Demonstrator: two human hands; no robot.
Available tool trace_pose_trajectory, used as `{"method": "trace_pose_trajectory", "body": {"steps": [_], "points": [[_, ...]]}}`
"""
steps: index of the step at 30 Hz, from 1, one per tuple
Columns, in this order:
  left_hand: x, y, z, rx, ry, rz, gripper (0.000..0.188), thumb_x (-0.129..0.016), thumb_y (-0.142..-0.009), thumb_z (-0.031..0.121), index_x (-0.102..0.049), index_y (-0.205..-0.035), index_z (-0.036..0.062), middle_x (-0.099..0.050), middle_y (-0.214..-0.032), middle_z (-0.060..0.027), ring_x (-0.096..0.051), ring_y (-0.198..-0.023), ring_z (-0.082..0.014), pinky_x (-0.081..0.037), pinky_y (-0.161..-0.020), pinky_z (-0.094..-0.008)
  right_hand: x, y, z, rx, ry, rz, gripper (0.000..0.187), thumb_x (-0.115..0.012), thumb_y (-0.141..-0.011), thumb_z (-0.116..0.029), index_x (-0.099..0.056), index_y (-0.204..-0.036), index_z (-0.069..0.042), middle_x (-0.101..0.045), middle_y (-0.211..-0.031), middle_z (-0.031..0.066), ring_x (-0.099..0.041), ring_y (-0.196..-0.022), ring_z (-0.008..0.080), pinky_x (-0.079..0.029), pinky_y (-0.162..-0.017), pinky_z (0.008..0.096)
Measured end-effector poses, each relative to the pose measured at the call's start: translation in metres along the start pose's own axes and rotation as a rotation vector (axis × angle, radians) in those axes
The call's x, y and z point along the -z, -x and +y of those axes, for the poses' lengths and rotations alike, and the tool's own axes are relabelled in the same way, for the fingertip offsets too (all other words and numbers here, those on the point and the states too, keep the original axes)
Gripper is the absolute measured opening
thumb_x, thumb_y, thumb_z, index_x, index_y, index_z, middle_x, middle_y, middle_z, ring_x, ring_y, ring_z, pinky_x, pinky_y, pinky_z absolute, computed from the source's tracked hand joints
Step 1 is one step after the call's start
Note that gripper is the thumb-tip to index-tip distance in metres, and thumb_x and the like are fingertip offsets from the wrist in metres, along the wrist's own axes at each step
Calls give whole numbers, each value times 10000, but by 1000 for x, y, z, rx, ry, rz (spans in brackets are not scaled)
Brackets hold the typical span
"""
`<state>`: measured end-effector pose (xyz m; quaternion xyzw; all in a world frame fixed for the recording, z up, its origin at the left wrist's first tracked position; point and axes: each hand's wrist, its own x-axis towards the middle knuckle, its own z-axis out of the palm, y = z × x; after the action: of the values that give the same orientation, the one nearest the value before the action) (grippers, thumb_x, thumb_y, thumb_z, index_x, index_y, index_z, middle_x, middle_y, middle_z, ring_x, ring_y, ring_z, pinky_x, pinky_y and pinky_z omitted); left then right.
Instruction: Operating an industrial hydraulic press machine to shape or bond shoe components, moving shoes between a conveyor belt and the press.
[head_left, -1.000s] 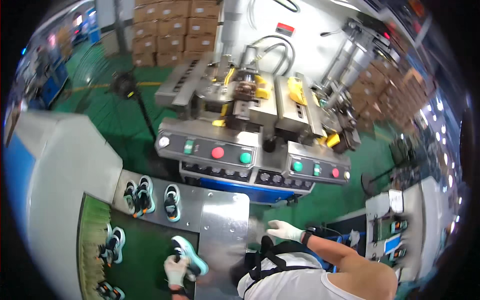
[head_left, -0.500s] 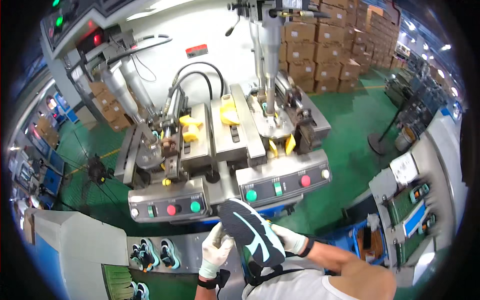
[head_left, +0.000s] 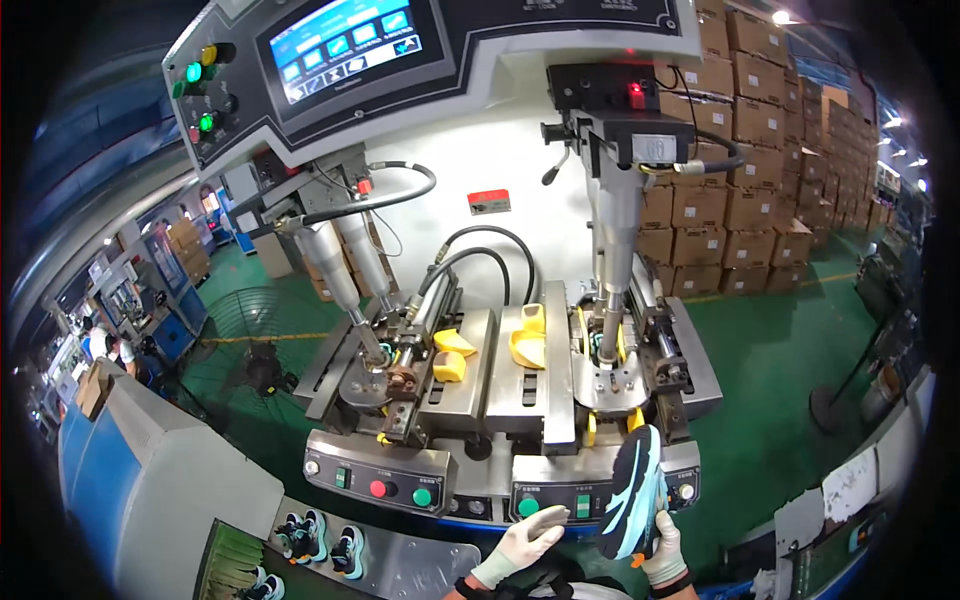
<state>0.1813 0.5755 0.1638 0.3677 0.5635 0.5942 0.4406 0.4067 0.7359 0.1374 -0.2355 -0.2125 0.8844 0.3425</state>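
In my white-gloved right hand (head_left: 665,552) is a sneaker (head_left: 630,497), gripped near its lower end and tilted upright. Its black and pale-turquoise sole shows, with a bit of orange at the lower end. The upper is mostly hidden. My left hand (head_left: 526,547), also gloved, holds nothing; its fingers stretch toward the shoe but stay apart from it. Both hands are just in front of the right control panel (head_left: 555,505) of a two-station press. Above the shoe, the press's right station (head_left: 612,385) has yellow pads and a metal cylinder.
A second control panel (head_left: 380,485) sits at left. Several sneakers (head_left: 318,540) stand on a metal shelf (head_left: 420,565) at lower left. Yellow blocks (head_left: 528,348) rest on the press's middle. A touchscreen (head_left: 350,45) hangs overhead. Cartons (head_left: 755,190) are stacked behind; a floor fan (head_left: 262,365) stands left.
My view has lifted toward the press and screen. The sneaker has moved right and turned more upright. My left hand has come away from it; the right hand still grips it.
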Motion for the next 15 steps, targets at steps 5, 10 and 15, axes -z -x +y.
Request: {"method": "trace_pose_trajectory", "body": {"steps": [5,10,15], "points": [[21,2,-3,-4,-21,46,498,-620,-998,180,-469,-1425,-28,-605,-1351,-152,-580,-1238,-183,-460,-1047,-299,-3,-11,11,90,-30,22,616,-746,-879,-339,-516,-1369,-45,-653,-1256,127,-661,-1100,295,-547,-975,464],[44,27,-23,5,-29,118,473,-628,-990,132,-485,-1410,-29,-630,-1309,-126,-599,-1204,-165,-469,-1038,-288,-31,-11,27,87,-48,55,601,-744,-881,-320,-511,-1370,-58,-657,-1241,121,-670,-1080,289,-563,-951,449],[72,53,-38,37,-53,155,446,-629,-988,127,-510,-1386,-34,-653,-1271,-123,-621,-1168,-155,-487,-1014,-278,-52,0,52,90,-31,62,530,-737,-885,-324,-559,-1328,-94,-690,-1177,97,-701,-1006,275,-602,-856,440]]}}
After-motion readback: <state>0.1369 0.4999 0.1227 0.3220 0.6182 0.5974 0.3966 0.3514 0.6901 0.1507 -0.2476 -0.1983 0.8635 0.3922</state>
